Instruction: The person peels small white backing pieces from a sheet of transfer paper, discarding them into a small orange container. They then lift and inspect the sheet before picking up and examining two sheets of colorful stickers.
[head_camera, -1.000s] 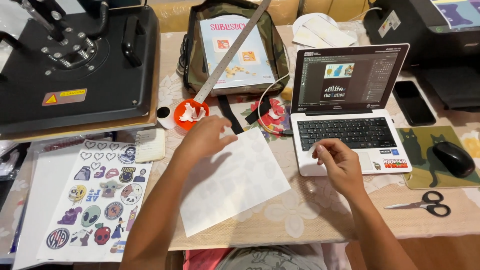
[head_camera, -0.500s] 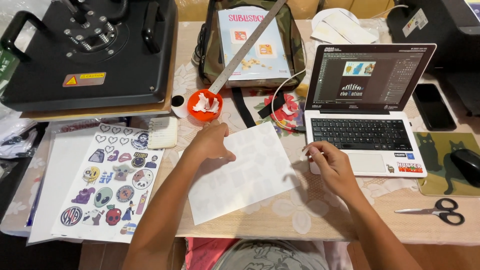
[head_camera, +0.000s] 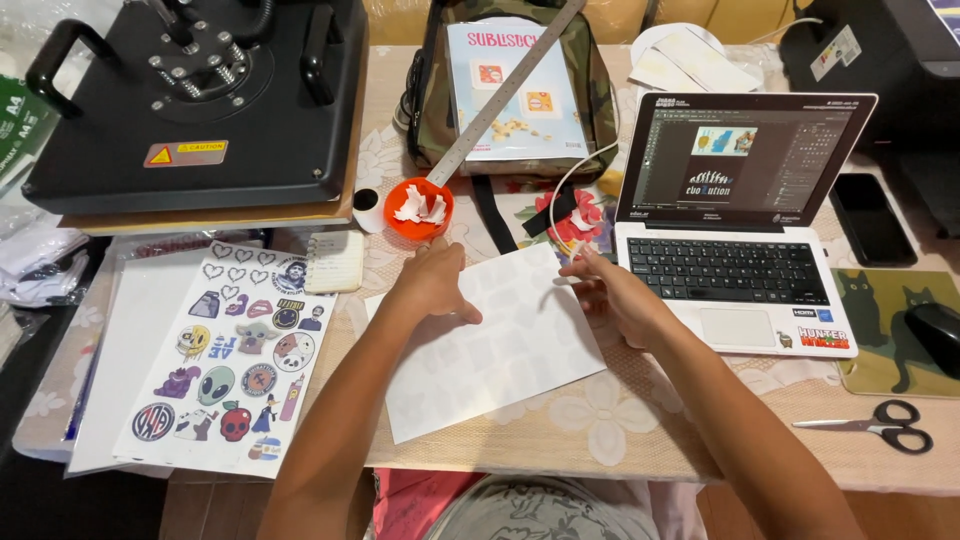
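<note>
A white sheet with faint cut-out shapes (head_camera: 500, 345) lies on the table in front of me. My left hand (head_camera: 432, 285) presses flat on its upper left part. My right hand (head_camera: 610, 295) is at the sheet's upper right corner, fingers pinching a small white piece by the edge. Just above my left hand stands a small orange bowl (head_camera: 420, 210) filled with white paper scraps.
An open laptop (head_camera: 740, 215) sits right of the sheet, with a phone (head_camera: 872, 218), mouse (head_camera: 935, 335) and scissors (head_camera: 880, 425) beyond. A printed sticker sheet (head_camera: 235, 355) lies at left. A black heat press (head_camera: 200, 100), a metal ruler (head_camera: 505, 95) and a camouflage bag (head_camera: 600, 90) stand at the back.
My right hand left the laptop's palm rest and moved left to the sheet's corner. My left hand stayed on the sheet, and the view shifted closer.
</note>
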